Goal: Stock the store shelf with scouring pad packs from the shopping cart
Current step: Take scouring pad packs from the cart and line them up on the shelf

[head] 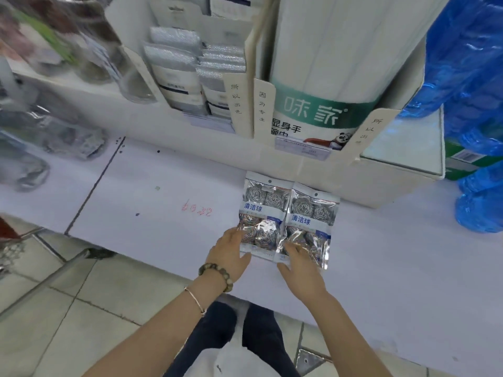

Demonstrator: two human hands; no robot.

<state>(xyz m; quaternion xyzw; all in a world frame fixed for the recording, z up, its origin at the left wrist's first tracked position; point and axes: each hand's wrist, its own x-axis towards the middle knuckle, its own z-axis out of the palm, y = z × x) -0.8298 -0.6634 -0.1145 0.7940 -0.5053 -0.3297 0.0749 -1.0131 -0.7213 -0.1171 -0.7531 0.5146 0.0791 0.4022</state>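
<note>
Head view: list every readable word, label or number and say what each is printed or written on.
"清洁球": left scouring pad pack, right scouring pad pack.
"味家", "显身手": big white roll pack.
"所以出色": left carton flap.
"因为专": middle carton flap.
Red scribble on shelf: illegible.
Price tag and cloth pack labels: too blurred.

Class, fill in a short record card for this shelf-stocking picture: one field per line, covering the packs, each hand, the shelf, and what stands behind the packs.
packs: two scouring pad packs, left pack and right pack, lying flat side by side, edges overlapping
left hand: open, fingers on the left pack's lower edge
right hand: open, fingertips on the right pack's lower part
shelf: white surface with a red scribble
behind packs: cardboard display box holding a large white roll
</note>
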